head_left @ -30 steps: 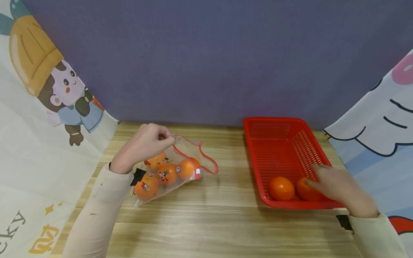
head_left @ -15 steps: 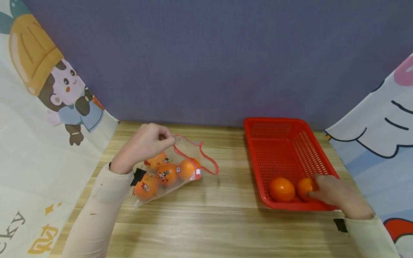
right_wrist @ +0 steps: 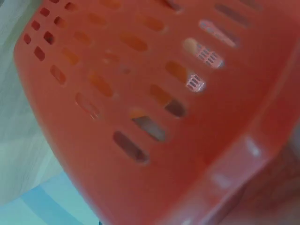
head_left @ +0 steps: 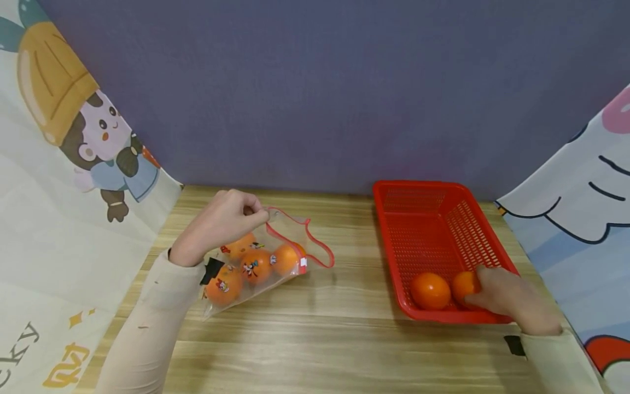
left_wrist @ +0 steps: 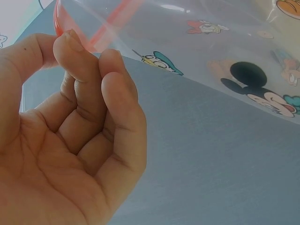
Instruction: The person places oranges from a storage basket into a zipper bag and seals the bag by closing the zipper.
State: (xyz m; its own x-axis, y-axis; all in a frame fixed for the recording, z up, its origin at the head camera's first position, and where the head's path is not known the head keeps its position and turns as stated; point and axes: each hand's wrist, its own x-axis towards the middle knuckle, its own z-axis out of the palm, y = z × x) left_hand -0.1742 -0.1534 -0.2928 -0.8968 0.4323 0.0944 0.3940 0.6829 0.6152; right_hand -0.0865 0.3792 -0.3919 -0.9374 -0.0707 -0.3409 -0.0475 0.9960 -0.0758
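My left hand (head_left: 221, 224) pinches the red-edged mouth of a clear zip bag (head_left: 261, 280) between thumb and forefinger. Several oranges (head_left: 256, 265) lie inside this bag, which is printed with cartoon figures. In the left wrist view, the other fingers curl loosely beside the bag's red strip (left_wrist: 117, 21). Over at the right, my right hand (head_left: 514, 300) reaches into a red plastic basket (head_left: 413, 241) and grips an orange (head_left: 461, 287), thumb on the near side and fingers beyond. A second orange (head_left: 430, 291) sits just left of it. The basket's slotted wall hides most of this hand in the right wrist view.
Wood-patterned table surface (head_left: 344, 350) lies between bag and basket. A grey-purple panel (head_left: 315, 98) stands behind. Printed cartoon cloths hang at the left (head_left: 49, 219) and right (head_left: 581, 208) sides.
My right hand has shifted slightly left and down, settling round the right-hand orange in the basket. The basket has moved slightly nearer. My left hand and the bag have stayed in place.
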